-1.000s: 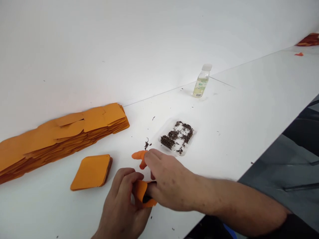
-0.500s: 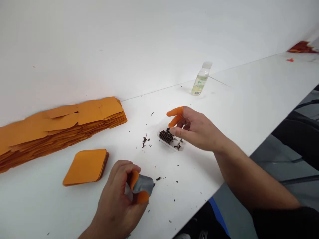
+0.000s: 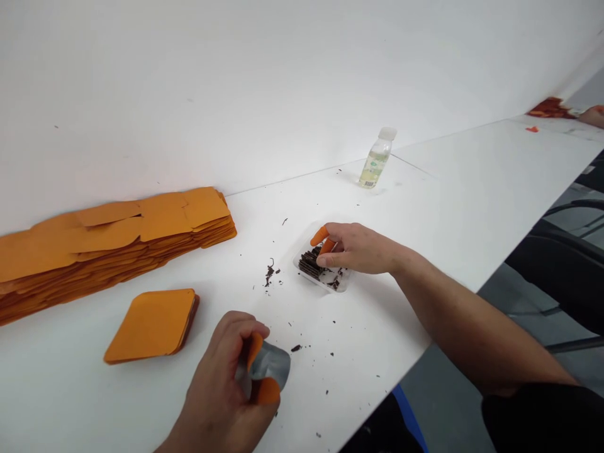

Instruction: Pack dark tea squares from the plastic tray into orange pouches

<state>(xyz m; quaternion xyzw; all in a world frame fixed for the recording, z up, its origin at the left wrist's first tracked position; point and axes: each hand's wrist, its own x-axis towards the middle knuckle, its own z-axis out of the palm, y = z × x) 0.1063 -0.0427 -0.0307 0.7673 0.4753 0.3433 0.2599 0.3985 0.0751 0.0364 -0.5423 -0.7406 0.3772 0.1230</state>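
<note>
My left hand (image 3: 231, 377) is closed round a small pouch (image 3: 271, 367), orange outside and silver-grey inside, with its mouth spread apart. My right hand (image 3: 356, 247), orange covers on two of its fingers, is lowered over a shallow clear plastic tray (image 3: 340, 288). Its thumb and fingertips come together at the right end of a row of thin dark brown slices (image 3: 309, 264) standing close together in the tray. The fingers partly hide what they grip. Dark crumbs also lie in the tray.
Flat orange pouches (image 3: 165, 217) lie in a long overlapping pile along the wall. A smaller orange stack (image 3: 151, 324) lies nearer. A capped bottle (image 3: 376, 160) stands behind the tray. Dark crumbs (image 3: 270, 272) dot the white table. Another person's hand (image 3: 593, 116) shows far right.
My right hand has come down from above the tray, and its fingertips have closed in at the dark slices. My left hand still holds the pouch. The view has shifted slightly.
</note>
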